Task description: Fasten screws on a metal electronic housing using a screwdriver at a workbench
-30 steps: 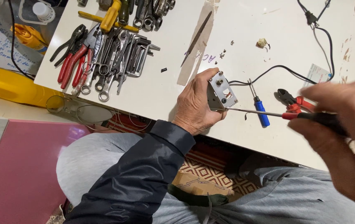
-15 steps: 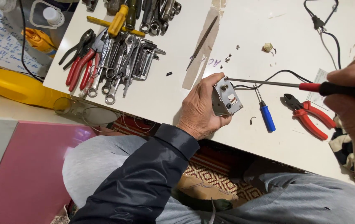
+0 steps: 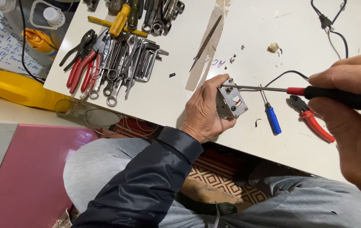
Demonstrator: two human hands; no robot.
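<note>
Left hand (image 3: pixel 203 110): clenched around a small boxy metal part (image 3: pixel 231 100)
Right hand (image 3: pixel 351 114): grasping a slim black-handled screwdriver (image 3: pixel 298 90), tip touching the part
Table (image 3: pixel 180 90): smooth white board, scuffed

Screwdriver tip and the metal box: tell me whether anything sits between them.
Nothing visible does. The right hand holds the screwdriver, whose shaft runs clear above the table to the top of the metal box, gripped by the left hand.
</note>
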